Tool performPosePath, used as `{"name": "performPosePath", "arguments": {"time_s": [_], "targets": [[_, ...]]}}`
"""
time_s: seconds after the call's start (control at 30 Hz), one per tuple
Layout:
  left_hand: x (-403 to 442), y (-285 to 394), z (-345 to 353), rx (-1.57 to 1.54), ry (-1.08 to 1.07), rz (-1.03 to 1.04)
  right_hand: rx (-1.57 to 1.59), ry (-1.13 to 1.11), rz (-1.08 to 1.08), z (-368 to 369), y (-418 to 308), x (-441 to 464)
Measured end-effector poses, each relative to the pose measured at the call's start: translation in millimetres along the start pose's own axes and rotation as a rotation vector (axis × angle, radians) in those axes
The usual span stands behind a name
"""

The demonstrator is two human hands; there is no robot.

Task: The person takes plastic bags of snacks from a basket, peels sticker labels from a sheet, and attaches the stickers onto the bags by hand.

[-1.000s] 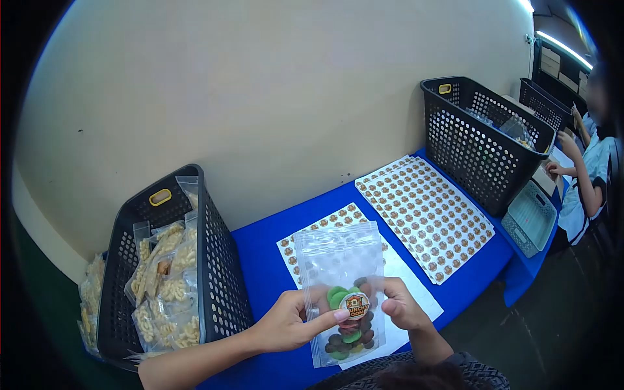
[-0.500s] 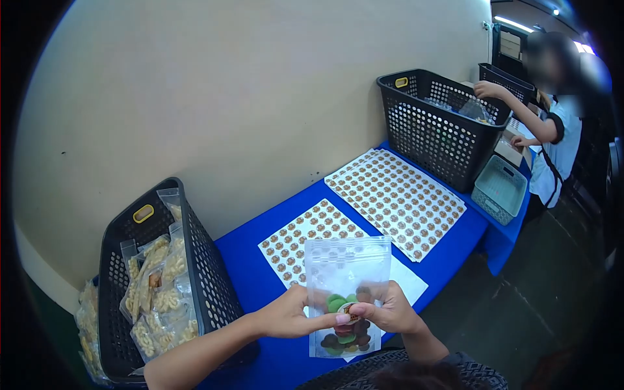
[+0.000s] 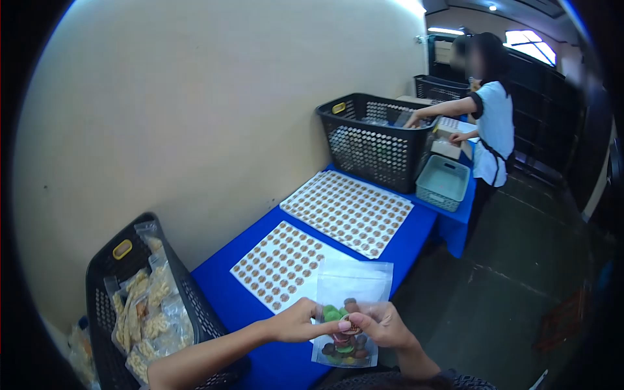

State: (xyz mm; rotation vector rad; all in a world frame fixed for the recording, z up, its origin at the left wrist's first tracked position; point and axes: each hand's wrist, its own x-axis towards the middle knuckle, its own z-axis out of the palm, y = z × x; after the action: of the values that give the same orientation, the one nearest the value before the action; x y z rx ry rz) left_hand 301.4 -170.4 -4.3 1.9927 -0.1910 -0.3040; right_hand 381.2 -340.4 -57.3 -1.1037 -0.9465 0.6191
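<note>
Clear zip-lock pouch (image 3: 354,279) of green and brown candies, 1 round sticker (image 3: 351,325), pinched between left (image 3: 300,323) and right hands' fingers (image 3: 368,325).

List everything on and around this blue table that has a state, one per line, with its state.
Clear pouch: upright, part-filled; seal unclear.
Round sticker: against the pouch front, partly covered by thumbs.
Left hand: gripping the pouch.
Right hand: gripping the pouch.
Nearer sticker sheet: flat, partly used.
Farther sticker sheets: stacked, flat.
Left basket: open, holding filled bags.
Far basket: open, a co-worker's hand inside.
Pale green basket: open-topped, upright.
</note>
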Motion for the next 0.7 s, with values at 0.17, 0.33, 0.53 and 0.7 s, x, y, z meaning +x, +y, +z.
{"name": "performPosePath", "arguments": {"time_s": [0.17,0.33,0.53,0.7], "targets": [[-4,6,18,0.036,-0.201,-0.025,-0.184,0.133,0.036,3,-5,-39],[-7,8,28,0.089,-0.199,0.101,-0.371,0.057,0.100,11,-22,-64],[-10,21,38,0.063,-0.187,0.135,-0.218,0.230,0.072,25,-18,-76],[-12,16,47,0.094,-0.184,0.067,-0.182,0.219,0.063,20,-13,-80]]}}
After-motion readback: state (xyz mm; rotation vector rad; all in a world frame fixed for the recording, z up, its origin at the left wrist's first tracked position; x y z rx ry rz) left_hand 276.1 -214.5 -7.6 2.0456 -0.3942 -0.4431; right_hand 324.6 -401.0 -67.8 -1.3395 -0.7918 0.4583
